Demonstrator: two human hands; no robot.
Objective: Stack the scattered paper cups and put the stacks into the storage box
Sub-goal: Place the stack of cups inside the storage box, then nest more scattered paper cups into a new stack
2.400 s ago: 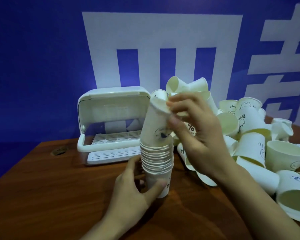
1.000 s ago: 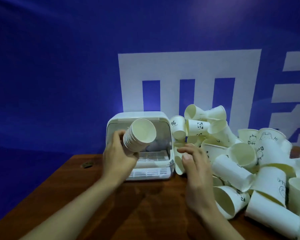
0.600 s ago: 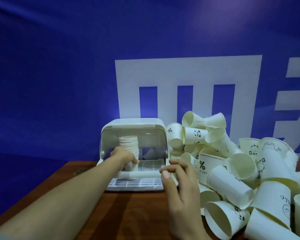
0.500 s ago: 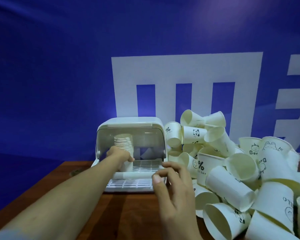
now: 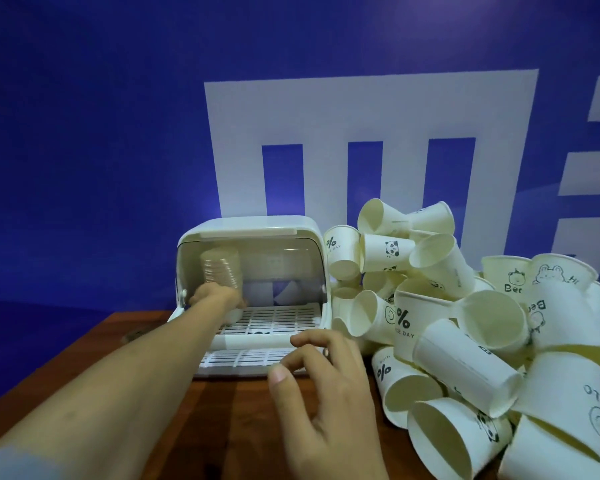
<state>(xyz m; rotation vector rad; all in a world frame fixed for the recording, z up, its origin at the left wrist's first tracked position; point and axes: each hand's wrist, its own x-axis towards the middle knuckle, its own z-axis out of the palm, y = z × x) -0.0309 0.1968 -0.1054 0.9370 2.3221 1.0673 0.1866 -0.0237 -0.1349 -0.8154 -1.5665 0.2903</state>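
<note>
The white storage box (image 5: 253, 233) is smooth plastic with a faint sheen, its raised clear lid (image 5: 257, 268) glossy and see-through and its slotted white tray floor (image 5: 274, 320) matt. The heaped cream paper cups (image 5: 465, 362) are matt paper with black printed marks, and the reddish-brown wooden table (image 5: 229, 427) shows grain under a soft polish.

White storage box (image 5: 257, 233), cream printed paper cups (image 5: 465, 355), brown table (image 5: 222, 410), blue wall (image 5: 84, 133)
</note>
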